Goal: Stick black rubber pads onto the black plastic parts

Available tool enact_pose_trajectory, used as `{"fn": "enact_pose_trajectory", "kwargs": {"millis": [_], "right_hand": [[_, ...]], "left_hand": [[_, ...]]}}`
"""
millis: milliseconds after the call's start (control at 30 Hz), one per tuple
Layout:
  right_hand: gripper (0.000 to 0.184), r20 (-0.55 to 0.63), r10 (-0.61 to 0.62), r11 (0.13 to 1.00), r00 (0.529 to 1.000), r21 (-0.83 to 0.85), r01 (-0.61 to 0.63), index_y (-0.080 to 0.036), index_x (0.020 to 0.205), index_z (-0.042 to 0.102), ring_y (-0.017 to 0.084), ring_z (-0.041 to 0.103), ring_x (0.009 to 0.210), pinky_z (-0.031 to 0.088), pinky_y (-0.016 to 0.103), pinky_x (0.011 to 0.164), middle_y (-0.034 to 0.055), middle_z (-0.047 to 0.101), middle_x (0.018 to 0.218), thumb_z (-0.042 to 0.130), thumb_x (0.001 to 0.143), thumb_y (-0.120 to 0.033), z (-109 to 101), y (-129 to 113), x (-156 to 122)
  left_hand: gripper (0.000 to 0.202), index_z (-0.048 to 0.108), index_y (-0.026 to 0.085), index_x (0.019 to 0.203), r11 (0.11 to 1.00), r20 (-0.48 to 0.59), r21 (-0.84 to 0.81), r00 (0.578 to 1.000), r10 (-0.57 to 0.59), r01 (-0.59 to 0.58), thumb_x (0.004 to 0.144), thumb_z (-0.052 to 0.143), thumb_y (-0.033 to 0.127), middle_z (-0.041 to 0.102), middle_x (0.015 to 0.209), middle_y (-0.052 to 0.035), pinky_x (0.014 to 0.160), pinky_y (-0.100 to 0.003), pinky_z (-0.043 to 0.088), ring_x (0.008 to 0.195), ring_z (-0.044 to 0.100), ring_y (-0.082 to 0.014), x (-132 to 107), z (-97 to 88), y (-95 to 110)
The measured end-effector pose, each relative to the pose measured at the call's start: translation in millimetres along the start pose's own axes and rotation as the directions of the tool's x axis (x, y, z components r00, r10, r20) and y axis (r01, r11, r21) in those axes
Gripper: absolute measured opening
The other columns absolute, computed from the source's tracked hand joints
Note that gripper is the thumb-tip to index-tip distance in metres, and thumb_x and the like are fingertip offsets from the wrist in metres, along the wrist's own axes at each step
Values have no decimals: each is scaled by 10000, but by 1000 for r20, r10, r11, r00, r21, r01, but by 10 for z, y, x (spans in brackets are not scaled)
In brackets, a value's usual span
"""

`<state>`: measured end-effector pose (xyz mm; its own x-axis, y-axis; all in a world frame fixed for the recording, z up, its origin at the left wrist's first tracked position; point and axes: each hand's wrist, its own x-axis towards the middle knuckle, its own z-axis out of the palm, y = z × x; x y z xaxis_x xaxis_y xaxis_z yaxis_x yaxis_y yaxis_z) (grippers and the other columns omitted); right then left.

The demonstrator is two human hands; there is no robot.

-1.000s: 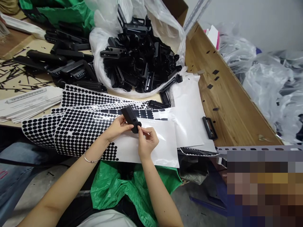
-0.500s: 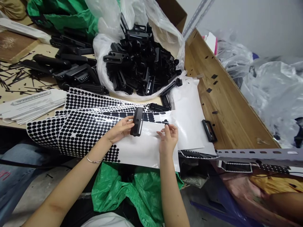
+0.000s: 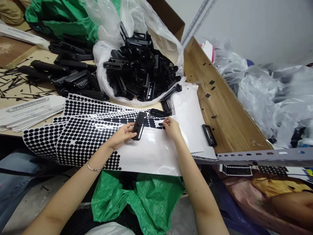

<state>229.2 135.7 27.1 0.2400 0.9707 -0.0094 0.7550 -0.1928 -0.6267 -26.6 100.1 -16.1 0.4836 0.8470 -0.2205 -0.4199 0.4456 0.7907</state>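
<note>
My left hand (image 3: 122, 135) grips a black plastic handle-like part (image 3: 139, 125) by its lower left side, tilted above the sheets; a textured face and a long slot show on it. My right hand (image 3: 172, 127) has its fingertips pinched together at the end of the rows of black oblong stickers (image 3: 149, 123). Whatever lies between those fingertips is too small to make out. Beneath both hands is a white backing sheet (image 3: 146, 153), with round black stickers (image 3: 83, 133) still on its left part.
A clear plastic bag (image 3: 104, 78) holds a heap of black parts (image 3: 144, 65). More black parts (image 3: 75, 78) lie left of it, near folded printed papers (image 3: 31, 111). A wooden board (image 3: 220, 114) bounds the right side, one black part (image 3: 209, 135) beside it. Green sacking (image 3: 137, 199) hangs below the edge.
My right hand has moved up and slightly left, its fingers now pinched at the oblong stickers. The left hand still holds the black part, tilted a little more. The whole view has shifted slightly.
</note>
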Motion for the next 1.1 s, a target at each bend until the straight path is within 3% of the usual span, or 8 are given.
{"fn": "enact_pose_trajectory", "kwargs": {"millis": [300,500,600,667,733,800,933,1100], "right_hand": [[172,-1,-130,872,992,-476,114,-216,908,657,261,501,991,357,333,712,108,639,1016,487,919,-193,177,-128,-66],[336,-166,-116,760,979,-649,-20,-127,1051,687,396,431,1202,372,554,908,238,469,1371,658,856,-399,36,-245,-4],[407,-184,-193,926,964,-360,116,-165,1171,651,370,479,1210,395,569,955,204,503,1374,671,840,-401,22,-328,-130],[354,17,-221,975,975,43,220,-203,1162,664,306,567,1137,462,510,943,149,617,1259,600,883,-411,91,-393,-330],[388,305,-256,901,917,419,112,-233,1194,656,268,619,1096,511,462,930,109,675,1194,598,873,-444,212,-451,-572],[513,424,-264,786,866,616,-62,-261,1286,593,254,625,1120,532,437,940,84,681,1204,685,808,-424,351,-489,-787],[585,410,-128,595,903,760,-260,-281,1280,566,247,639,1103,605,408,839,62,668,1226,759,734,-364,563,-502,-990],[425,341,-24,492,940,822,-285,-223,1040,655,253,673,989,637,386,738,60,709,1089,809,652,-308,677,-505,-1012]], "left_hand": [[323,616,159,1003,996,-39,-89,999,-8,5,726,783,163,710,962,-46,779,-257,540,848,671,-139,35,-28,-27],[310,600,180,1016,985,-44,-169,999,30,-37,751,757,148,699,1022,-46,839,-303,555,929,675,-170,21,9,-36],[322,594,185,1044,985,-32,-165,998,46,-50,765,751,158,695,1040,-51,877,-331,548,962,670,-181,18,26,-42],[349,594,189,1062,988,-21,-152,999,38,-41,758,763,172,697,1041,-54,890,-349,543,981,668,-191,17,37,-45],[388,598,195,1074,989,-24,-144,999,36,-39,736,787,194,702,1042,-57,882,-352,542,993,668,-201,19,45,-50],[432,604,198,1084,988,-31,-145,998,48,-52,707,814,221,710,1032,-61,856,-343,543,986,672,-209,25,50,-58],[474,631,181,1057,986,-40,-142,996,83,-88,645,857,250,726,975,-67,823,-322,531,921,680,-204,42,45,-82],[427,679,161,914,989,-58,-106,993,99,-105,555,900,229,730,890,-43,815,-290,504,848,665,-171,53,20,-81]]}}
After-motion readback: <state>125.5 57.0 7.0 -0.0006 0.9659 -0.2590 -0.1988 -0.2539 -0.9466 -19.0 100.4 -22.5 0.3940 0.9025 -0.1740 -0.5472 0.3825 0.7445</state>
